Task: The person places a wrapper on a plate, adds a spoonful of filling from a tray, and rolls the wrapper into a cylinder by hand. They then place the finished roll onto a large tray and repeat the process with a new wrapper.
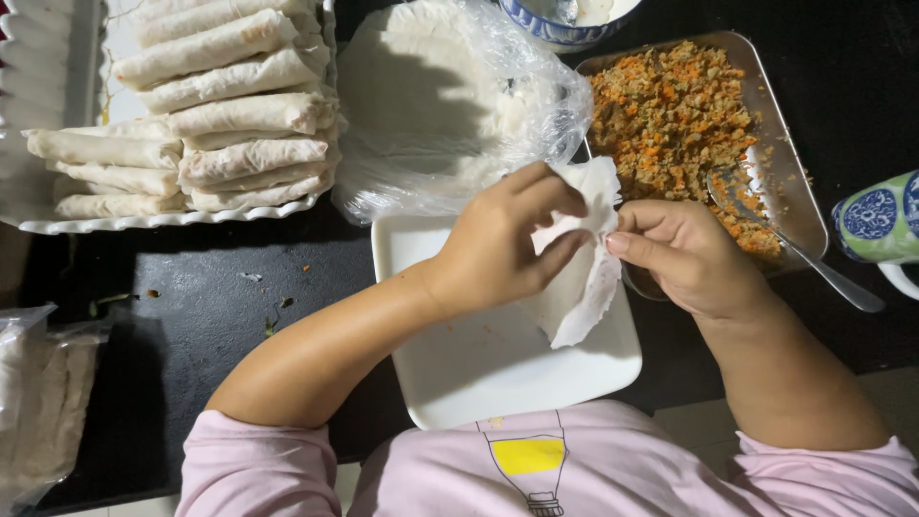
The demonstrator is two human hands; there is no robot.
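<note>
My left hand (498, 244) and my right hand (684, 254) both pinch a thin white pastry wrapper (589, 278) and hold it up over a square white plate (479, 369). The wrapper hangs crumpled between the fingers, its lower edge drooping towards the plate. Just behind the hands, a stack of round white wrappers (421, 96) lies in a clear plastic bag. A metal tray (795, 182) of minced filling with carrot bits (670, 115) stands to the right, with a metal spoon (804, 254) resting in it.
A white scalloped tray (144, 222) at the back left holds several rolled spring rolls (230, 105). A blue-patterned bowl (555, 29) sits at the back, a blue and green mug (881, 225) at the right edge, a plastic bag (38, 402) at the left. The countertop (211, 306) is black.
</note>
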